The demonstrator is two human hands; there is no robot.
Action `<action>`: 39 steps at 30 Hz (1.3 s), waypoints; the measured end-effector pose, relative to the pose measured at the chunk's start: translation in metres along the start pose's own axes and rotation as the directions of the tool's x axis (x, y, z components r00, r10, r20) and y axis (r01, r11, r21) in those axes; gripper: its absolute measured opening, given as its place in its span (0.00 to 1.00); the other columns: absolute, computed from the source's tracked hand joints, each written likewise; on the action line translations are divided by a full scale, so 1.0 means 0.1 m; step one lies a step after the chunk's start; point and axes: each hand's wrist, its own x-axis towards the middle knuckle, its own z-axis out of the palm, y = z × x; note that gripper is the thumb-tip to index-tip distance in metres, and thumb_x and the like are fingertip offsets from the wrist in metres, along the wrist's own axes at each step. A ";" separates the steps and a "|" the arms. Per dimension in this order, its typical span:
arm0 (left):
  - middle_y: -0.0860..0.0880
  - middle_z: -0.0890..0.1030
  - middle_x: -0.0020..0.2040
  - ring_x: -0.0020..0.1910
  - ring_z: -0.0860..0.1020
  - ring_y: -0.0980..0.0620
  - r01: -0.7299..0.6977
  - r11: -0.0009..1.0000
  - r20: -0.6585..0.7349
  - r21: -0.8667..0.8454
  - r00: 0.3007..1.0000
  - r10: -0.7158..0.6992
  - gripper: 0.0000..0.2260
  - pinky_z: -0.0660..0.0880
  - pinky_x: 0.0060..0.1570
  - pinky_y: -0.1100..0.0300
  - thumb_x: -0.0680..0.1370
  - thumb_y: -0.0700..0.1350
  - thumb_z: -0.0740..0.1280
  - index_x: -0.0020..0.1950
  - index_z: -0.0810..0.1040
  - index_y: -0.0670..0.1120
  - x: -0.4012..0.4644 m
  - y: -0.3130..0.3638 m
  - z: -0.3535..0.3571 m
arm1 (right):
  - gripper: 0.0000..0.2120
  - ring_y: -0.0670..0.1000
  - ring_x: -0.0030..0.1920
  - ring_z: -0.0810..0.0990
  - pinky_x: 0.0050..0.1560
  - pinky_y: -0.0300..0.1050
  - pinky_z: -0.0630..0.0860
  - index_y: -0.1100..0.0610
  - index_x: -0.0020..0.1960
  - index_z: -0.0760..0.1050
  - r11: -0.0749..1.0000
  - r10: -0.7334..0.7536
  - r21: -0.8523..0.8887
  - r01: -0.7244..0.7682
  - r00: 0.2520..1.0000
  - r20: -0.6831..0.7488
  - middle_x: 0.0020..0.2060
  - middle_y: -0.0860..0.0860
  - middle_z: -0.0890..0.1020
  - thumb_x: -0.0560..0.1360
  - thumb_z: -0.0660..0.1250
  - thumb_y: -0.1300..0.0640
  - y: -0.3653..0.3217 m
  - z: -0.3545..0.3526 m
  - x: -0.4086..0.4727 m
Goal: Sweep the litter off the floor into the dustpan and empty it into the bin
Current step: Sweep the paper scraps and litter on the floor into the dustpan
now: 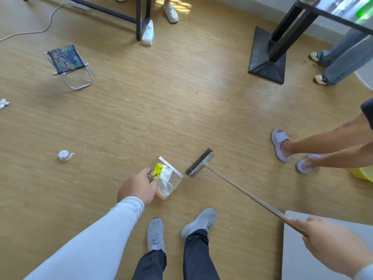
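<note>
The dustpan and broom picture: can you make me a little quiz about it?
1. True or false: the dustpan already has litter in it.
2. Which hand holds the broom handle? A) left hand B) right hand
3. Fill in: the crumpled paper still lies on the ____.

Key: 1 true; 2 B; 3 floor.

litter (163, 172) in dustpan (177, 174), broom head (199, 163) just right
</note>
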 end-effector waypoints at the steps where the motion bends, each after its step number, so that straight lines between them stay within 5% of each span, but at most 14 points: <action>1: 0.46 0.85 0.50 0.50 0.82 0.41 0.000 1.000 -0.001 0.001 1.000 0.000 0.10 0.75 0.45 0.55 0.80 0.56 0.63 0.57 0.78 0.53 0.00 0.01 -0.01 | 0.31 0.45 0.50 0.80 0.50 0.42 0.80 0.28 0.78 0.53 0.999 0.002 -0.033 -0.002 1.000 -0.009 0.47 0.41 0.73 0.80 0.51 0.53 0.00 0.00 0.00; 9: 0.48 0.84 0.46 0.47 0.82 0.41 -0.009 1.000 -0.008 -0.007 1.000 0.009 0.09 0.78 0.45 0.54 0.80 0.56 0.63 0.53 0.77 0.52 0.00 -0.01 -0.03 | 0.34 0.49 0.37 0.73 0.39 0.44 0.74 0.32 0.79 0.52 0.968 -0.022 -0.248 0.023 1.000 0.009 0.46 0.44 0.69 0.79 0.53 0.59 -0.07 -0.06 0.00; 14: 0.49 0.84 0.47 0.48 0.82 0.41 -0.014 1.000 -0.006 -0.023 1.000 0.014 0.09 0.79 0.46 0.53 0.80 0.56 0.63 0.53 0.77 0.53 -0.03 -0.03 -0.01 | 0.31 0.49 0.52 0.82 0.48 0.43 0.78 0.32 0.79 0.55 0.988 -0.002 -0.153 0.004 1.000 0.014 0.53 0.43 0.75 0.80 0.52 0.55 -0.28 -0.03 -0.02; 21: 0.49 0.85 0.50 0.50 0.82 0.42 -0.023 0.999 0.003 -0.035 1.000 0.023 0.09 0.77 0.46 0.54 0.81 0.56 0.63 0.55 0.78 0.53 -0.05 -0.06 -0.01 | 0.36 0.50 0.35 0.70 0.35 0.42 0.69 0.36 0.80 0.54 0.951 0.013 -0.310 -0.007 1.000 0.016 0.44 0.45 0.68 0.78 0.52 0.63 -0.39 -0.16 -0.03; 29: 0.48 0.84 0.50 0.49 0.81 0.42 -0.047 0.998 0.007 -0.045 0.999 0.047 0.09 0.77 0.47 0.53 0.81 0.55 0.63 0.54 0.78 0.51 -0.08 -0.16 -0.03 | 0.34 0.55 0.40 0.73 0.42 0.45 0.75 0.42 0.80 0.58 0.899 0.001 -0.435 0.055 0.992 0.128 0.47 0.47 0.69 0.78 0.55 0.66 -0.66 -0.21 -0.02; 35: 0.48 0.83 0.48 0.45 0.78 0.43 -0.031 0.997 0.006 -0.076 0.999 0.032 0.09 0.78 0.47 0.53 0.81 0.54 0.62 0.54 0.77 0.51 0.02 -0.09 -0.03 | 0.33 0.56 0.45 0.80 0.48 0.49 0.80 0.44 0.79 0.61 0.892 0.012 -0.449 0.060 0.988 0.154 0.59 0.48 0.77 0.78 0.57 0.66 -0.71 -0.14 0.05; 39: 0.50 0.82 0.47 0.47 0.81 0.43 -0.040 0.996 0.010 -0.083 0.999 0.041 0.09 0.79 0.47 0.53 0.81 0.55 0.61 0.55 0.76 0.53 0.02 -0.05 0.01 | 0.33 0.58 0.41 0.73 0.41 0.47 0.74 0.44 0.80 0.60 0.891 0.006 -0.448 0.077 0.983 0.181 0.54 0.49 0.75 0.78 0.56 0.67 -0.68 -0.17 0.12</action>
